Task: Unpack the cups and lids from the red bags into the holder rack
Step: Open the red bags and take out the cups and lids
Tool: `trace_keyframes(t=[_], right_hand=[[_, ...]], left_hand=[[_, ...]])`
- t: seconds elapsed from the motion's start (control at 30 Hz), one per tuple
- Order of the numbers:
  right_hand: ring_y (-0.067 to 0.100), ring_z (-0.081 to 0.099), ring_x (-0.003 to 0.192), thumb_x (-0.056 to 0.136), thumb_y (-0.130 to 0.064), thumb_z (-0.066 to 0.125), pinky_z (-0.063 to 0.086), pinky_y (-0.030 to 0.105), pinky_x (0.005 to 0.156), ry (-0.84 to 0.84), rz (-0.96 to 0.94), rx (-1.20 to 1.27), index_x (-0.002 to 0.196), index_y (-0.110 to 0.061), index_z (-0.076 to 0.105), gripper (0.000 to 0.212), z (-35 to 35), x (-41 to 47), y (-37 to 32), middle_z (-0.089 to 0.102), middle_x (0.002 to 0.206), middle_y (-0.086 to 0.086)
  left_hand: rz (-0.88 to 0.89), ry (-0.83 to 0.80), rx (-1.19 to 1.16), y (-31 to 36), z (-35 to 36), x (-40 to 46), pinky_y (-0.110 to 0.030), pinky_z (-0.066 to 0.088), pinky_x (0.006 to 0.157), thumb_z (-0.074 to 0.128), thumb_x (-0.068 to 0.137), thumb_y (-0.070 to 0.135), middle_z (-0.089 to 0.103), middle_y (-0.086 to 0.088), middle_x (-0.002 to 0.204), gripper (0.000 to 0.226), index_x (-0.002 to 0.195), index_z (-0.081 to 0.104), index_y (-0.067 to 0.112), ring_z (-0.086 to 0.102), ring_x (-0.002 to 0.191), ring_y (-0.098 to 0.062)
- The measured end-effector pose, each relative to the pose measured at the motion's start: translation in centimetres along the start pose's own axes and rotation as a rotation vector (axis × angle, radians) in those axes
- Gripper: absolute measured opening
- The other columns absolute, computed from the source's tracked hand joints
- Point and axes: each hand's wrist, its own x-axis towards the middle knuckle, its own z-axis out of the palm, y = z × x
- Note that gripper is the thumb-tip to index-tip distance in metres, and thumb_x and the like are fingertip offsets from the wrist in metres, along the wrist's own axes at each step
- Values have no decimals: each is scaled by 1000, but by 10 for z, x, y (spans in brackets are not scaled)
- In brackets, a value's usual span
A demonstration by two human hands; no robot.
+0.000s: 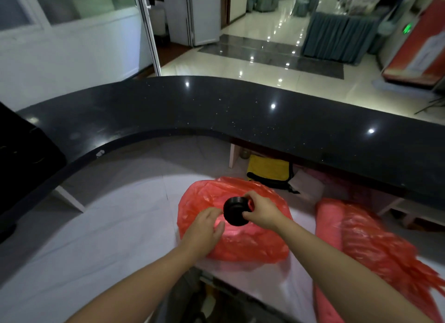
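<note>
Your right hand (261, 210) pinches a short stack of black lids (236, 210) at its right edge, thumb and fingers curled round the ribbed rim, so the stack hangs tilted above the middle of the nearer red bag (231, 241); your left hand (204, 228) sits just to the left of the stack and slightly below it, fingers relaxed and loosely spread, its fingertips close to the lids' lower left edge, though you cannot tell from this view whether they touch the stack or the plastic under it; the hand holds nothing that shows. The red bag under both hands lies bulging on the white lower worktop (96, 226), its thin plastic crumpled and glossy, with something pale showing faintly through it near your left fingers; a second red bag (370, 241) lies to your right, apart from the first, stretched out long and wrinkled, with a pink roll-like shape along its left side. Beyond the bags a curved black countertop (240, 110) sweeps across the view, flecked with reflected lights; beneath its right part a yellow and black bag (269, 171) sits in the shelf space, just behind the first red bag; past the counter a shiny tiled floor (265, 57) runs away.
</note>
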Motion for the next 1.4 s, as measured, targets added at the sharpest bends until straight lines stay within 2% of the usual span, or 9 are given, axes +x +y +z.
trace_keyframes(t=[0.1,0.17,0.3,0.4,0.6,0.87,1.07,1.27,1.4], right_hand=[[16,59,108,83,-24,70,49,19,75,24,-64,78,130,-27,50,52,-14,-6,2,58,121,-6],[10,57,109,82,-27,71,41,11,75,31,-96,97,128,-32,51,50,-21,-11,3,58,119,-12],[6,57,106,81,-30,71,40,10,72,23,-153,72,126,-36,52,49,-29,-17,4,58,116,-16],[9,57,117,82,-28,73,42,18,91,17,-218,49,132,-30,52,54,-31,-15,-4,61,128,-9],[14,60,114,82,-29,75,48,29,98,54,-429,-22,135,-24,55,57,-23,-4,-62,63,129,-2],[7,68,91,84,-25,75,53,23,80,-134,-462,101,130,-22,56,50,75,0,-161,68,115,-1],[18,66,94,83,-33,75,49,28,83,-278,-358,-39,127,-19,61,48,179,-6,-210,65,114,1],[13,67,78,89,-44,68,44,23,59,-496,-209,-131,118,-17,65,39,257,-16,-223,75,85,-1],[17,68,78,91,-46,65,57,32,73,-568,-132,-178,104,-11,72,38,288,-22,-225,77,85,5]], left_hand=[[-199,-53,-110,15,-5,19,-33,31,118,66,92,43,37,3,157,75,155,30,23,36,144,-17],[-210,-94,-156,24,-6,28,-30,35,114,73,86,44,40,6,154,84,156,29,25,40,140,-14],[-214,-27,-245,37,-6,33,-32,50,102,78,84,28,64,12,126,57,136,55,30,62,115,-10],[-230,57,-245,42,-14,27,-31,53,99,78,83,22,65,19,113,51,130,61,32,62,104,-3],[-262,206,-200,24,-64,-3,-26,50,99,76,83,21,65,5,126,61,140,55,30,63,111,-12],[-455,307,-123,-58,-132,-112,-27,49,99,70,92,37,54,9,136,59,145,49,25,58,111,-3],[-643,160,56,-134,-154,-236,-25,42,102,60,98,39,54,6,136,43,138,55,24,54,120,-10],[-728,-71,157,-172,-147,-311,-33,42,105,54,99,36,53,2,135,39,136,57,22,49,124,-20],[-669,-130,169,-178,-137,-325,-35,43,101,52,98,34,54,1,129,34,129,61,23,48,119,-23]])
